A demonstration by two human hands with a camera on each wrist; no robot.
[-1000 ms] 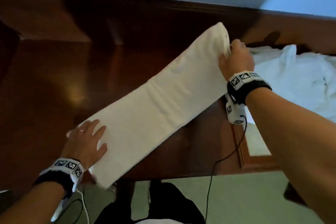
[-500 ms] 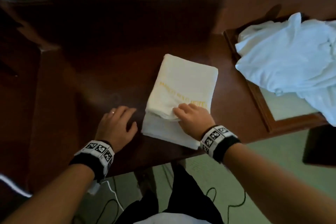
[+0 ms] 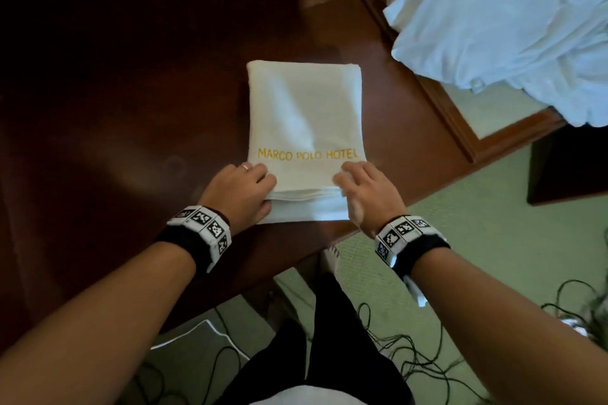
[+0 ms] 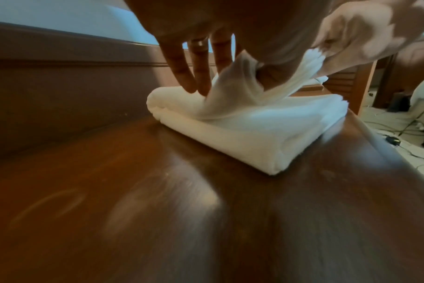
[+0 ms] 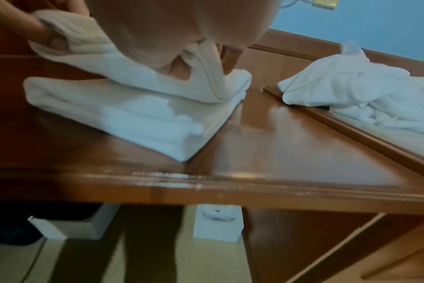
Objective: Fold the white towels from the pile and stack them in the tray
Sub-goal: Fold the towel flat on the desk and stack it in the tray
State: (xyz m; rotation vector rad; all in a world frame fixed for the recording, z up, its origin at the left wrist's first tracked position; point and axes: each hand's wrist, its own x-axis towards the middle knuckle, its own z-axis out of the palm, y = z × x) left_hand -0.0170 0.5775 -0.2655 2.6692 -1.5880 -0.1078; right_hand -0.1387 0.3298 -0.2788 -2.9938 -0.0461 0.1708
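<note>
head view: both hands' grip (image 3: 241, 189) (image 3: 365, 189) pinches folded towel (image 3: 304, 115) on dark wooden desk (image 3: 131, 108), green carpet (image 3: 477, 223) below

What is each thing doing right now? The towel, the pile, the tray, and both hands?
Folded towel: folded on the table, near edge layers lifted.
Towel pile: crumpled, unfolded, lying partly over the tray.
Tray: holds no folded towel.
Left hand: grips the towel's near left corner.
Right hand: grips the near right corner.

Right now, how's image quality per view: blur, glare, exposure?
Head view: sharp, lettering on the folded towel legible, table dark at left. Left wrist view: motion-smeared foreground, glare streaks on the wood, left hand soft. Right wrist view: right hand overexposed, towel pile slightly soft.
</note>
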